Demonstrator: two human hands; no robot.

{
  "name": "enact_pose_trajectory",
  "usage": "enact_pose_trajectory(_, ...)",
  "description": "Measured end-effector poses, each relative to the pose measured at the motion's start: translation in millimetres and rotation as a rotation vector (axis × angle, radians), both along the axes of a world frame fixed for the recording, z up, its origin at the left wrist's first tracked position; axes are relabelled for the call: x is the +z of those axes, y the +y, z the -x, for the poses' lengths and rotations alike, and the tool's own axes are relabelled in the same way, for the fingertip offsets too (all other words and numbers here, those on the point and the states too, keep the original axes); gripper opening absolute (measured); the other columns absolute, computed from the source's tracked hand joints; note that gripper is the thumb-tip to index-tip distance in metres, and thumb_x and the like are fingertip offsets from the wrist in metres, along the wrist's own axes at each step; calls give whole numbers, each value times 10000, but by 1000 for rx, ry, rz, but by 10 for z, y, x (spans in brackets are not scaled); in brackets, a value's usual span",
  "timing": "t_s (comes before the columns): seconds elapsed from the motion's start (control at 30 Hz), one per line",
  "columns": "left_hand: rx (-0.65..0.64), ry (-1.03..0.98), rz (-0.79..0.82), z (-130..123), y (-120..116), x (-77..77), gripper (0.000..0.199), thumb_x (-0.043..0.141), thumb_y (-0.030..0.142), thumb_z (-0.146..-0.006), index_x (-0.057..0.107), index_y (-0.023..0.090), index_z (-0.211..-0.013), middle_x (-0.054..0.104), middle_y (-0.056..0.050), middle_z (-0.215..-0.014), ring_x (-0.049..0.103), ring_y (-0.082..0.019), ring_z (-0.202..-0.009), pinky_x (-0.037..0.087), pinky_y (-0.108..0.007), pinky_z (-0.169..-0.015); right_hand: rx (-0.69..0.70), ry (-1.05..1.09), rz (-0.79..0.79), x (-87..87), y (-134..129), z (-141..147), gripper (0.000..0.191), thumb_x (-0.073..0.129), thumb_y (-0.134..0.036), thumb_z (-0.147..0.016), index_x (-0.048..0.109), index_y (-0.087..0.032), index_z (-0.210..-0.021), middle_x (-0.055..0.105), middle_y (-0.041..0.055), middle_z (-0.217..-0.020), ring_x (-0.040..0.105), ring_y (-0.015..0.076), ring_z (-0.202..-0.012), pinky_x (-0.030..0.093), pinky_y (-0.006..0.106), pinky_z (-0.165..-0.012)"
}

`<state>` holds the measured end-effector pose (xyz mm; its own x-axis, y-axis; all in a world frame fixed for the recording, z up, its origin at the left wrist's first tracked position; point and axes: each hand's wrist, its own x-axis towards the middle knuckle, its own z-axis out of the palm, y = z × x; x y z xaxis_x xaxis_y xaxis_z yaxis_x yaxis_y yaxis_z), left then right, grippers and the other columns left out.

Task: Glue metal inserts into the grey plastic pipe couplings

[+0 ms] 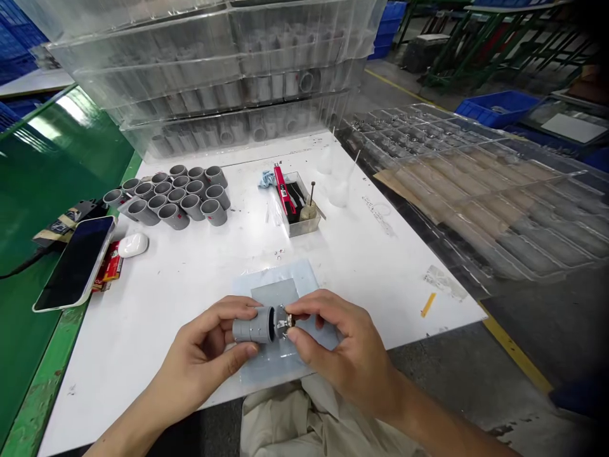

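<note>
My left hand (209,349) is closed around a grey cylindrical housing (253,325), its dark open end turned to the right. Between thumb and fingertips, my right hand (337,339) pinches a small round part with metal contacts (282,322). That part sits right at the housing's mouth; whether the two touch I cannot tell. Both hands are above a light blue mat (307,274) near the table's front edge, with a grey plate (273,292) lying on it.
Several grey cylinders (174,217) stand grouped at the back left. A small tray (304,228) holds a red tool (285,190). A phone (73,263) and white case (133,245) lie left. Stacked clear bins (190,63) rise behind; divided trays (457,178) lie right.
</note>
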<state>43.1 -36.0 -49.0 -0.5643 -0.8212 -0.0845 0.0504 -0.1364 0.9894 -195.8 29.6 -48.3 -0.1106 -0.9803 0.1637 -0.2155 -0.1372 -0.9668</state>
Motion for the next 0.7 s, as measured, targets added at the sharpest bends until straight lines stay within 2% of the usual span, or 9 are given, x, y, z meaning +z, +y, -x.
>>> enact_pose_trajectory(0.27,2,-15,6,-14,11,32,306,799,106,-951,802,305,-1182,718,-87,-1330,667,-231,-1267,609,-268,-999,27,1,17,-7,12,-3,200,777,-222,-919,809,-289,-1105,764,14,-1045,720,214,-927,618,339,-851)
enact_pose_trajectory(0.43,9,-24,16,-27,9,18,293,804,110,-948,804,289,-1180,713,-105,-1325,680,-237,-1228,618,-263,-948,31,1,38,-2,0,-15,195,768,-217,-923,811,-283,-1101,769,31,-1042,737,239,-947,630,380,-889)
enact_pose_trajectory(0.7,-20,-37,28,-28,-9,10,315,790,120,-964,788,329,-1199,708,-76,-1341,671,-217,-1240,602,-242,-953,40,-9,43,-10,-2,-29,199,770,-202,-931,814,-282,-1109,768,16,-1053,739,215,-971,620,350,-921)
